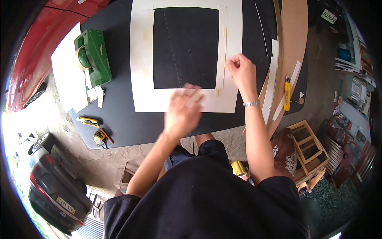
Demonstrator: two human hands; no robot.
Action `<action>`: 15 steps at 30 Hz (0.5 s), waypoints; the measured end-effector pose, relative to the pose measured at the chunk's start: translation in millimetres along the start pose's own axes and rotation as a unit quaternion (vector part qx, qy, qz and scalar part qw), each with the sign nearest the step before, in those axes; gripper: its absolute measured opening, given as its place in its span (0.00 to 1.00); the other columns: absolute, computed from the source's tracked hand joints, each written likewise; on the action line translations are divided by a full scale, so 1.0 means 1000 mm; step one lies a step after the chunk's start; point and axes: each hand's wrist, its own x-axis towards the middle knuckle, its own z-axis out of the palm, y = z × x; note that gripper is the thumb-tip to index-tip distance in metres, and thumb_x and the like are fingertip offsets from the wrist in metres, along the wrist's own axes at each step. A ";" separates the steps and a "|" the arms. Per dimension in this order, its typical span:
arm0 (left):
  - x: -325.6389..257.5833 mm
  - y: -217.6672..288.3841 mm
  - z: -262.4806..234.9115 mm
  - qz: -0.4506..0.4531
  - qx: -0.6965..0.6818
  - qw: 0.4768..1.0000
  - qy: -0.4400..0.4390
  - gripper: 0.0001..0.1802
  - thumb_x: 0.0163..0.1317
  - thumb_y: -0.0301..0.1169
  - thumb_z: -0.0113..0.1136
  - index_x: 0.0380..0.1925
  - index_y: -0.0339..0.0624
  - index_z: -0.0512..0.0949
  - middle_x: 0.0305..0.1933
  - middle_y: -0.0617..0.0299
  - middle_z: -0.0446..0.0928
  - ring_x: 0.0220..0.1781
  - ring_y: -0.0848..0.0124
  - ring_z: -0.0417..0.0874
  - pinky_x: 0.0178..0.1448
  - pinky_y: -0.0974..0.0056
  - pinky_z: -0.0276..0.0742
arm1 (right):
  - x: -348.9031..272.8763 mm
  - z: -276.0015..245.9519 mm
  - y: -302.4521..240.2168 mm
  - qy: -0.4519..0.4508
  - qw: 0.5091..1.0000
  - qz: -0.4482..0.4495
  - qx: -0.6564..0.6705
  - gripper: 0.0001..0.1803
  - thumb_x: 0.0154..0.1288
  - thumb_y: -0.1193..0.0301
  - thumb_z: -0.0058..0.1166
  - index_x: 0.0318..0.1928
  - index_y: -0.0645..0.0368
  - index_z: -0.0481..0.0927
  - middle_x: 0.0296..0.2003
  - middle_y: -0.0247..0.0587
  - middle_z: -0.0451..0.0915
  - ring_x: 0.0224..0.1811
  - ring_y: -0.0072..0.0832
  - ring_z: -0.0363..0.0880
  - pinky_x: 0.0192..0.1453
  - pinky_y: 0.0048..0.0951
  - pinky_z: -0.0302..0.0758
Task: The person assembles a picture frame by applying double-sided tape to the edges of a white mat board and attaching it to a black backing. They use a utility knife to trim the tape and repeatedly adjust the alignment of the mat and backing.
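Observation:
A white mat board frame [141,93] lies on the black table [119,123], its large rectangular opening showing the dark surface beneath. Thin strips line the opening, with pale yellowish tape pieces [145,72] across their edges in several places. Motion smears my left hand [184,109] above the frame's near border; a small pale patch shows at its fingers, and I cannot tell whether they grip anything. At the frame's right border, my right hand [242,73] is closed in a pinch, fingertips by the strip. Whatever it may hold is too small to make out.
A green tape dispenser [99,57] stands at the left beside white sheets [65,67]. Nearer lie a yellow cutter [88,121] and a tape measure [99,138]. Along the right are long boards [292,36], white strips [270,87] and another yellow cutter [287,95].

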 end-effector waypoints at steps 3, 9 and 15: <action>-0.007 0.043 0.052 0.011 -0.018 0.997 -0.076 0.35 0.63 0.44 0.68 0.69 0.50 0.72 0.80 0.59 0.63 0.83 0.58 0.58 0.83 0.47 0.52 | 0.013 -0.001 -0.011 -0.016 1.000 0.024 0.010 0.10 0.68 0.70 0.62 0.32 0.64 0.80 0.21 0.43 0.83 0.19 0.31 0.83 0.28 0.31 0.77; -0.012 0.050 0.085 -0.010 0.046 0.998 -0.047 0.35 0.65 0.48 0.65 0.69 0.47 0.71 0.81 0.61 0.60 0.84 0.60 0.56 0.83 0.44 0.49 | -0.008 0.005 0.002 -0.031 0.999 0.030 -0.008 0.11 0.68 0.70 0.63 0.32 0.65 0.80 0.22 0.42 0.83 0.19 0.29 0.83 0.28 0.30 0.77; -0.014 0.048 0.086 -0.002 0.038 0.998 -0.043 0.34 0.65 0.46 0.65 0.68 0.49 0.72 0.81 0.61 0.61 0.83 0.61 0.58 0.83 0.45 0.49 | 0.021 0.001 -0.010 -0.026 1.000 0.009 -0.007 0.12 0.67 0.70 0.64 0.31 0.65 0.80 0.21 0.42 0.83 0.19 0.30 0.83 0.27 0.30 0.77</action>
